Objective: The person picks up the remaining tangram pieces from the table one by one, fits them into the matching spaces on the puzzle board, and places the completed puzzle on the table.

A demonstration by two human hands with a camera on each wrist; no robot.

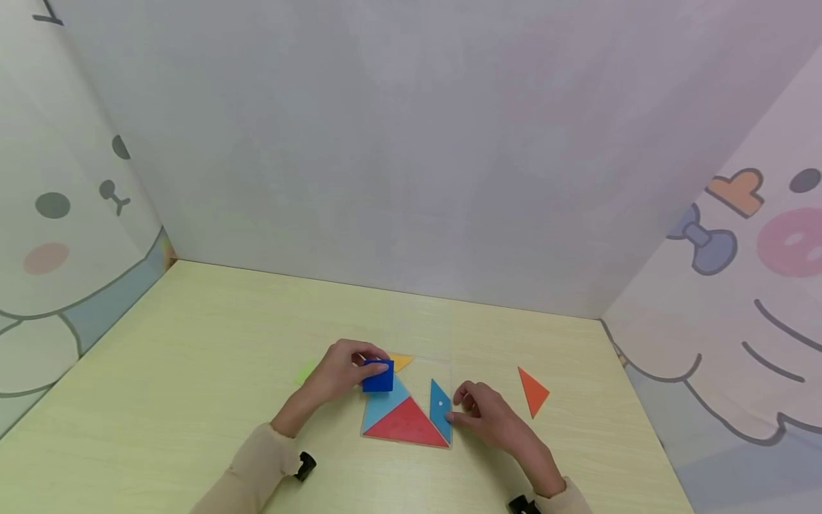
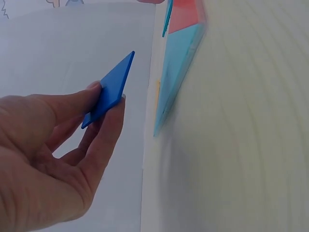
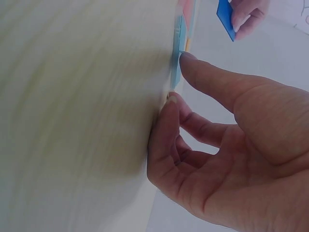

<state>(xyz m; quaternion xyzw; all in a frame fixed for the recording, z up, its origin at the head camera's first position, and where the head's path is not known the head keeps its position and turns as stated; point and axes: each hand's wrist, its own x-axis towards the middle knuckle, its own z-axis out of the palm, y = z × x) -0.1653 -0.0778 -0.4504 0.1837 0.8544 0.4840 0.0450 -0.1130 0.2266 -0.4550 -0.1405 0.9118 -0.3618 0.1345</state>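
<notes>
My left hand (image 1: pixel 340 370) pinches a dark blue square tile (image 1: pixel 375 383) between thumb and fingers. It holds the tile tilted above the table, as the left wrist view shows of the tile (image 2: pixel 112 86). Below it lie a light blue triangle (image 1: pixel 383 412) and a red triangle (image 1: pixel 409 426), edge to edge. To their right is a blue parallelogram tile (image 1: pixel 439 407) with a small white spot. My right hand (image 1: pixel 491 420) rests low beside it, thumb tip at its right edge, other fingers bent near the tabletop. In the right wrist view nothing shows between that hand's (image 3: pixel 227 140) thumb and fingers.
A yellow-orange triangle (image 1: pixel 403 362) lies behind the light blue one. A lime green piece (image 1: pixel 306 372) is partly hidden by the left hand. An orange-red triangle (image 1: pixel 534 393) lies at the right. Walls with cartoon prints enclose the pale wooden table (image 1: pixel 193 371).
</notes>
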